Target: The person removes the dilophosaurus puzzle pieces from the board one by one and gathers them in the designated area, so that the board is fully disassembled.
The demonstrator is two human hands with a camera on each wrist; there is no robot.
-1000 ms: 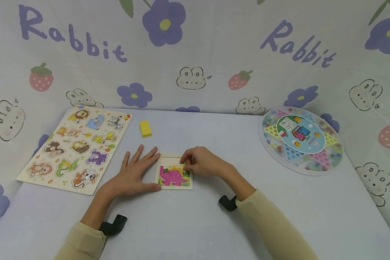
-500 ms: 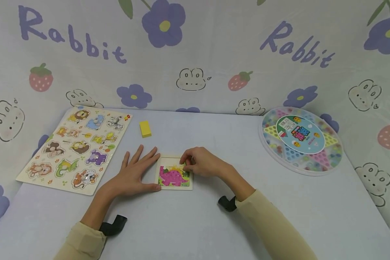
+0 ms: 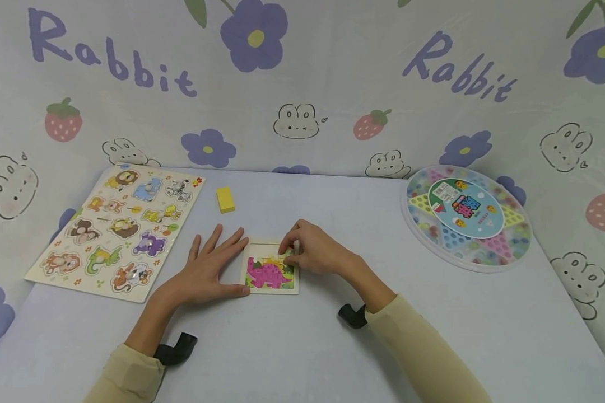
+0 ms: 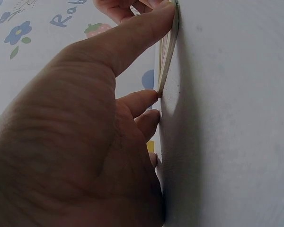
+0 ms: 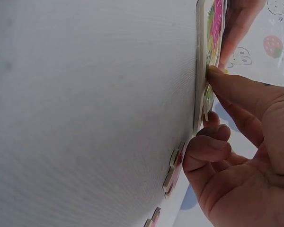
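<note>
At nine o'clock of the dinosaur jigsaw [image 3: 268, 276], which lies on the desk [image 3: 282, 352], the left hand's [image 3: 204, 278] grip is released: fingers straight and spread, thumb and forefinger touching the frame. At two o'clock, the right hand [image 3: 316, 250] bends thumb and fingers into a narrow pinch on a pale-edged puzzle piece [image 3: 296, 245], tilted. Loose pieces [image 5: 173, 172] lie near its fingers. Farther off are a yellow block [image 3: 226, 200] at eleven, an animal puzzle board [image 3: 124, 228] between nine and ten, and a Chinese checkers set [image 3: 466, 215] between two and three.
</note>
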